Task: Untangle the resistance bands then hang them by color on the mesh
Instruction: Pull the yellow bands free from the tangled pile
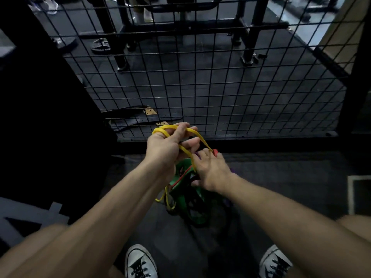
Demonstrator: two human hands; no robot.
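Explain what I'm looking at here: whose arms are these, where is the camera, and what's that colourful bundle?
There is no machine. The single picture comes from a wide-angle camera worn on a person's head, looking forward and down at their own arms and sneakers. The left hand holds a thin yellow rubber resistance band looped round its fingers. The right hand grips a tangle of bands hanging beneath: a wide green band, a thin red one, a bit of purple. Ahead stands the black wire mesh panel; no band hangs on it.
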